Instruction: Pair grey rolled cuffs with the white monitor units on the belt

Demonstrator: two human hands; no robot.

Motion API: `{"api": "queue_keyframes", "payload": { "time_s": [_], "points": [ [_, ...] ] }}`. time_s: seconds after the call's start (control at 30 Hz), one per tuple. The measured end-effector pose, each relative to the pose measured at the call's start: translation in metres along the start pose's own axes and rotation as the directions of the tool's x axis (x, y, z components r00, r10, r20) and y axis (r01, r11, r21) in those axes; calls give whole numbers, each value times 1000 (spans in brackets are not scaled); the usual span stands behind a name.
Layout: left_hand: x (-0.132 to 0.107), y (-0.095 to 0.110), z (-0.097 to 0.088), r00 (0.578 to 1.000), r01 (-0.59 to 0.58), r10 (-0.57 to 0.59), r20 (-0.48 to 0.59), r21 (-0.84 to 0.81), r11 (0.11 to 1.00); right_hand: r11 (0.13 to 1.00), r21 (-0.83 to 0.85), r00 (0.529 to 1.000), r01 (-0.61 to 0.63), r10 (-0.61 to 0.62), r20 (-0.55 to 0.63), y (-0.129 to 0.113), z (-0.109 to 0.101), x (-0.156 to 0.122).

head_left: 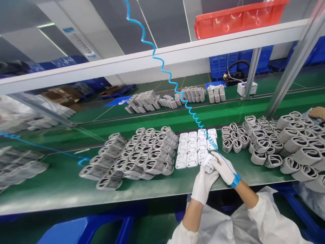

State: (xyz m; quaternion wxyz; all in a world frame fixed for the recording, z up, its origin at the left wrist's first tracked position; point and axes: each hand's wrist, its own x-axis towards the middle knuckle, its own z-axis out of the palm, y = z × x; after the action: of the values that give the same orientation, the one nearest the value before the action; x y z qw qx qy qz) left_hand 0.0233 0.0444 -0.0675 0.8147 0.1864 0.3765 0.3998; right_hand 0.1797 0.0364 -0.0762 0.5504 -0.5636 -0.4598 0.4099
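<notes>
The left hand (203, 186), in a white glove, reaches up from the near edge with its palm turned inward and its fingers curled in a grip, while the bare left forearm (192, 217) slants down and left into a loose white left sleeve (184, 234). The right hand (224, 168), gloved likewise, comes in from the near right, its fingers bent toward the left hand's fingertips so that the two meet close together. A blue wristband (236, 180) circles the right wrist, and the right forearm (246, 194) runs bare to a white right sleeve (269, 211).
</notes>
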Motion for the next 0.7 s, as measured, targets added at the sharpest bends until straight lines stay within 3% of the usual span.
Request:
{"api": "queue_keyframes", "payload": {
  "time_s": [0.13, 0.27, 0.43, 0.7],
  "points": [
    [2, -6, 7, 999, 19, -28, 45, 176, 984, 997, 59, 986, -55, 64, -155, 14, 0, 7],
    [4, -3, 8, 992, 71, -100, 83, 295, 953, 998, -50, 959, -30, 15, -282, 17, -2, 11],
    [2, 1, 10, 979, 97, -161, 124, 411, 906, 988, -156, 963, -20, -23, -269, 11, -7, 11],
    [-7, 0, 13, 976, -35, -65, 207, 447, 894, 970, -234, 963, 57, -115, -243, 12, -10, 9]
  ]
}}
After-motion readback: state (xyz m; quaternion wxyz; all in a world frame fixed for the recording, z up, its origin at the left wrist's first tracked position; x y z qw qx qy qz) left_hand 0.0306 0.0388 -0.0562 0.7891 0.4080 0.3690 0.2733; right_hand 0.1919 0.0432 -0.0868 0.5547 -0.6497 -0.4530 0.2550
